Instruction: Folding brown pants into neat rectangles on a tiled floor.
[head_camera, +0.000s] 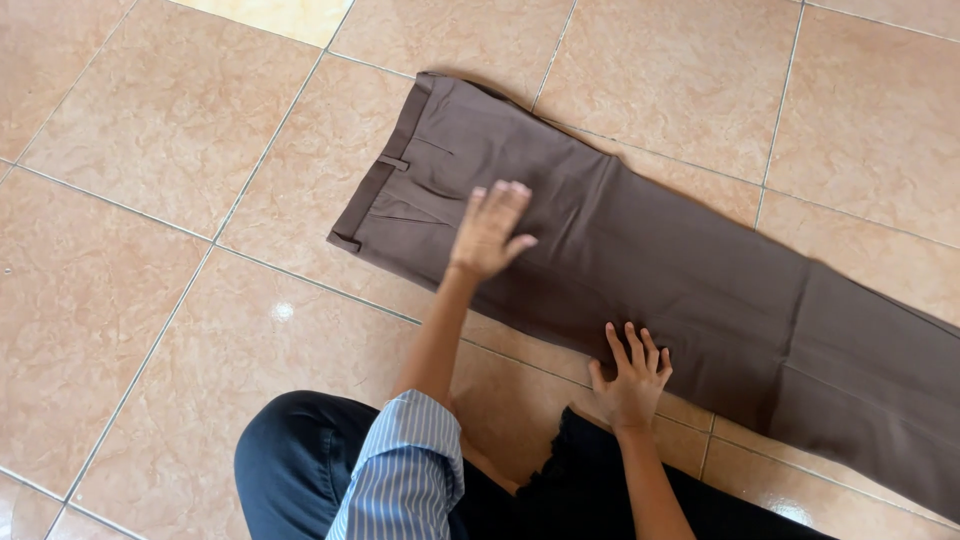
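Flat on the tiled floor (150, 150) lie brown trousers (680, 270). Left hand (490, 230) hovers near the waistband, fingers spread, grasping nothing; right hand (632, 375) presses the near edge, fingers splayed. A careless sweep could drag creases into the fabric.

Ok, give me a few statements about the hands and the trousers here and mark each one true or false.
1. The brown trousers lie flat on a tiled floor. True.
2. The left hand is over the upper part of the trousers, near the waistband. True.
3. The right hand grips a leg hem and lifts it. False: it rests flat, fingers spread, on the near edge of the trousers, about midway along.
4. The trousers are crumpled in a heap. False: they are laid out long and smooth.
5. The person wears a striped sleeve on the left arm. True.
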